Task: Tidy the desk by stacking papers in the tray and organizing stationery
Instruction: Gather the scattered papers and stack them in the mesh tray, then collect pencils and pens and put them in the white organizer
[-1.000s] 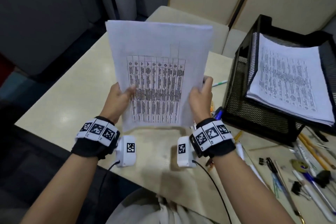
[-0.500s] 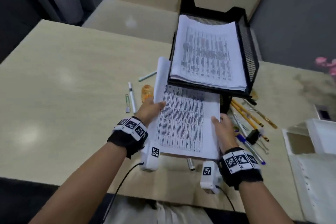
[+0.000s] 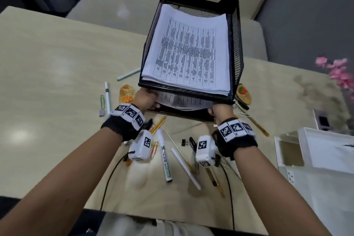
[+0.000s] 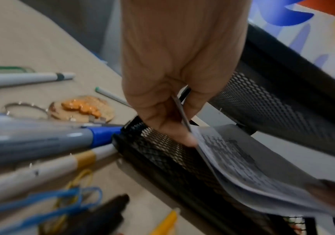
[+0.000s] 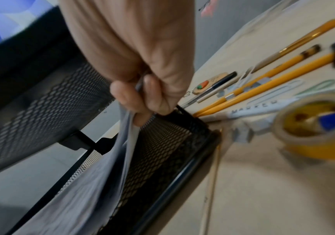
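A black mesh two-tier tray [image 3: 237, 44] stands at the back of the desk, and its upper tier holds a stack of printed papers [image 3: 187, 50]. A second sheaf of printed papers [image 3: 183, 101] lies mostly inside the lower tier, only its near edge showing. My left hand [image 3: 151, 101] pinches the sheaf's near left corner between thumb and fingers [image 4: 182, 120]. My right hand [image 3: 212, 110] pinches the near right corner [image 5: 140, 98]. In the wrist views the sheaf [image 4: 233, 159] [image 5: 102, 174] sags over the lower tier's mesh front wall [image 4: 162, 151] [image 5: 158, 151].
Pens, a white marker [image 3: 164, 157], yellow pencils [image 5: 263, 89], paper clips and binder clips lie scattered on the desk in front of the tray and beside it. A tape roll [image 5: 313, 127] sits near my right wrist. A white box [image 3: 316, 155] stands at the right, with pink flowers [image 3: 337, 71] beyond.
The sheaf went from upright above the desk to flat, then slid forward into the tray's lower tier. Both hands moved forward with it. The head view turned towards the tray.
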A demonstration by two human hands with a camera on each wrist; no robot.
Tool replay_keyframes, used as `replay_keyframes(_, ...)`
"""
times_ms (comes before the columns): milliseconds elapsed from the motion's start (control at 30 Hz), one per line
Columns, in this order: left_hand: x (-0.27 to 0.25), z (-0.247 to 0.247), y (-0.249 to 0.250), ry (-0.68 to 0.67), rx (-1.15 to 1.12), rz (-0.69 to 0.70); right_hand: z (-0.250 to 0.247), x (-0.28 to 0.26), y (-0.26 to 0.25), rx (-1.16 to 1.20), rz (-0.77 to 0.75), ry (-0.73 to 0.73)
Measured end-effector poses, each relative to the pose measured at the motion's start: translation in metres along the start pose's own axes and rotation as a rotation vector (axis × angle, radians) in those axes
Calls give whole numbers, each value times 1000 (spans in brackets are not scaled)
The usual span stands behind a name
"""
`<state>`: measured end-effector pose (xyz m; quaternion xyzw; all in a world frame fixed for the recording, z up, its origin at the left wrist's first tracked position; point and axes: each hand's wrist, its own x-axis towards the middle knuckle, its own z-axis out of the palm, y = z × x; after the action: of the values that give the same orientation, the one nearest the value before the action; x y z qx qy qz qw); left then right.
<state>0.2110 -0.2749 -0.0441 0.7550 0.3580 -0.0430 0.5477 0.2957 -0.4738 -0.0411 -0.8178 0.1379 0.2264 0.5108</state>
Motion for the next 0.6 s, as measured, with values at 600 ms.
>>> replay_keyframes(600,-47,-35,-24,21,422,224,52,-116,28,-783,-449,-221)
